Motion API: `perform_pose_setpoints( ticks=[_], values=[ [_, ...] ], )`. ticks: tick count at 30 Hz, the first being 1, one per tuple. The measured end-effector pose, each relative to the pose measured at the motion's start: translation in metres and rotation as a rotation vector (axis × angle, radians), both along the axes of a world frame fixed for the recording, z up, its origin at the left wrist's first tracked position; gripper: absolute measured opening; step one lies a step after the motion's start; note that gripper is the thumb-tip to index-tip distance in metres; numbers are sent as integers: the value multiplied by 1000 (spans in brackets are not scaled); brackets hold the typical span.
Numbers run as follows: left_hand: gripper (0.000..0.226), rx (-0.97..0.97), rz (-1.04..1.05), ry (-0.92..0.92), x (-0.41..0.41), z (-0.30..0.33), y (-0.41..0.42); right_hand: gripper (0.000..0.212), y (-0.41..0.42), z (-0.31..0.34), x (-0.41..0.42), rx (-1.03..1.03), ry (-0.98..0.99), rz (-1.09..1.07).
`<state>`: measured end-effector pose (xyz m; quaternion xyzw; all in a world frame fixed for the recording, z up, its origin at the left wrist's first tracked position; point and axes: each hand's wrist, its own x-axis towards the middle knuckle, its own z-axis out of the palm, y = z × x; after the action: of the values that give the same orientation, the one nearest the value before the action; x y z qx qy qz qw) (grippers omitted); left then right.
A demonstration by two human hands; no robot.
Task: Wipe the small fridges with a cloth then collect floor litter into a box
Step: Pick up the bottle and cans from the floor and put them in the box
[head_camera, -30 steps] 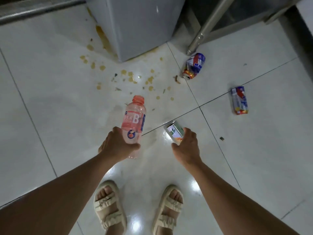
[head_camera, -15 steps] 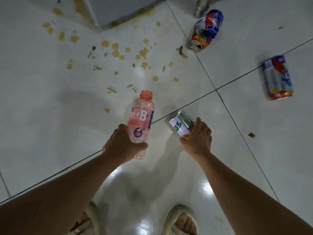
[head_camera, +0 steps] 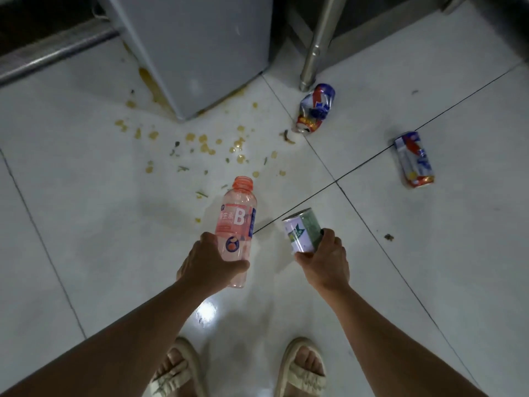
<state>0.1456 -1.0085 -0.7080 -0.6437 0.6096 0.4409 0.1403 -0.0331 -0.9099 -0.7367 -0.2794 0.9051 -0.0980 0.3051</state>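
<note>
2 pieces are up: our left hand [head_camera: 210, 263] grips the bottle [head_camera: 236, 227], right hand [head_camera: 325, 260] the tin [head_camera: 300, 230]. 2 cans [head_camera: 315, 108] [head_camera: 415, 159] lie far right; no box visible.

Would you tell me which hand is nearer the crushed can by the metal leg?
Right. The right hand is below the crushed can; the left hand lies farther left.
</note>
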Motion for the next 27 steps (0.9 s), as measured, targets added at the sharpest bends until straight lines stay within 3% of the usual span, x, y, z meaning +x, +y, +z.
perform_pose_setpoints(
  ticks=[9, 15, 27],
  values=[
    [72, -52, -3, 97, -40, 198, 24, 50, 24, 219, -28, -86, -58, -110],
    [68, -70, -114, 215, -75, 318, 39, 48, 63, 361, -61, -155, -19, -308],
    [69, -52, -528, 420, -171, 492, 135, 48, 227, 553, -78, -301, 129, -758]
  ],
)
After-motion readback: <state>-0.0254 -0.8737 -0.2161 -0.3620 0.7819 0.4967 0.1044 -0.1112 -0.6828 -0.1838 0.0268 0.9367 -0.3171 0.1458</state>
